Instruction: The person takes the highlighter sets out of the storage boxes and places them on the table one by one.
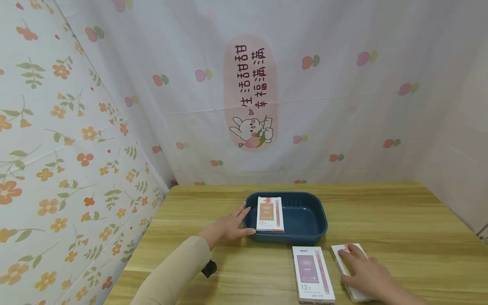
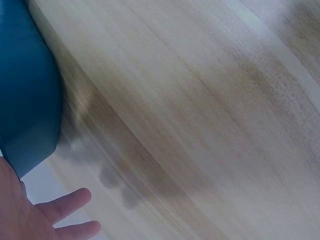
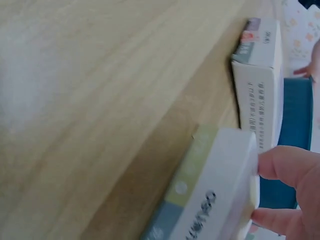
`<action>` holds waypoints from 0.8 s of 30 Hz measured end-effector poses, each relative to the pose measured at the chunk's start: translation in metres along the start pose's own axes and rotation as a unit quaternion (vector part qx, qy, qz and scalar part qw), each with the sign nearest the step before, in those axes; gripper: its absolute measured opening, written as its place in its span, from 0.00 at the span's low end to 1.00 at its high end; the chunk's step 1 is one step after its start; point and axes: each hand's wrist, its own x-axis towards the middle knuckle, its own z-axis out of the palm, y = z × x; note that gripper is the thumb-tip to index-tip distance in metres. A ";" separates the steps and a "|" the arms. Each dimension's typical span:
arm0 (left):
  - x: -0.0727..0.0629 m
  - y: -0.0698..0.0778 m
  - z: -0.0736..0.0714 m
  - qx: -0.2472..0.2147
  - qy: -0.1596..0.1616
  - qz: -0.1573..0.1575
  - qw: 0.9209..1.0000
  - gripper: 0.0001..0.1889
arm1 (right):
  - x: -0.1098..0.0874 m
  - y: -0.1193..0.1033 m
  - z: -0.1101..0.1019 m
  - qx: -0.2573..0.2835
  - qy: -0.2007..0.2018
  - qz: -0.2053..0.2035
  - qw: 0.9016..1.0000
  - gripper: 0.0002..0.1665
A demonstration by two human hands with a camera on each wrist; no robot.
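Three flat white boxes share the work area. One of them, the white box with a yellow-green band point(image 3: 220, 170), lies on the table under the right hand point(image 1: 367, 273). That hand's fingers are moderately apart, with tips touching the box near its edge; I cannot tell whether they pinch it. A red mark shows at the box's far end.

Just to its left lies the purple-labelled box point(image 1: 312, 275), face up and printed with a 12 and a pink stripe. Just beyond that box sits the dark blue tray point(image 1: 305, 220). Inside its left part is the orange-brown-labelled box point(image 1: 270, 216), also face up, with red on its far end.

The left hand point(image 1: 228, 225) touches the tray's left end, fingers straight and spread wide, the thumb reaching along the near rim. A beige sleeve point(image 1: 175, 271) covers that arm, and a small black object point(image 1: 209, 269) shows beside it.

Beneath everything is the wood-grain table point(image 1: 400, 237). Behind it hangs a pale curtain point(image 1: 343, 110) dotted with fruit prints and a pink panel point(image 1: 251, 93) of writing above a cartoon rabbit; a white curtain with orange flowers point(image 1: 57, 169) hangs at left.
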 end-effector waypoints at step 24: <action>0.000 0.002 -0.002 -0.007 -0.006 -0.003 1.000 0.46 | 0.002 0.006 -0.009 0.084 -0.057 -0.071 0.992 0.53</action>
